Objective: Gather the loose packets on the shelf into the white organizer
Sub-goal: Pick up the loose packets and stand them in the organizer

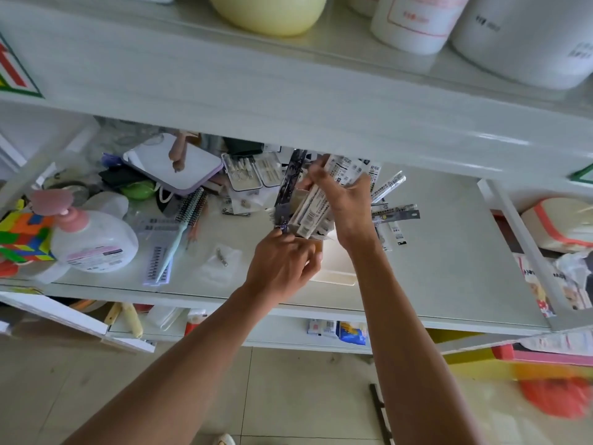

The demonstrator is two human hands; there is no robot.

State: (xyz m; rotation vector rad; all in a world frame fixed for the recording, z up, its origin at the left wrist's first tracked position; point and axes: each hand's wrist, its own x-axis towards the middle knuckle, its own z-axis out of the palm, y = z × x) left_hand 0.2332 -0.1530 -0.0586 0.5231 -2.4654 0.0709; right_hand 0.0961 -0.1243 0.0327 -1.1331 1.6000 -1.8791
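Observation:
The white organizer stands near the front of the shelf, mostly hidden behind my hands. Several long narrow packets stand upright in it. My right hand is closed around the tops of these packets, holding the bunch together. My left hand pinches the lower end of a dark patterned packet at the organizer's left edge. More loose packets lie fanned on the shelf just right of my right hand. Other flat packets lie to the left, near the hairbrush.
Left of the organizer lie a hairbrush, a lotion pump bottle, a colourful cube, a mirror and manicure cases. An upper shelf board overhangs closely. The right part of the shelf is bare surface.

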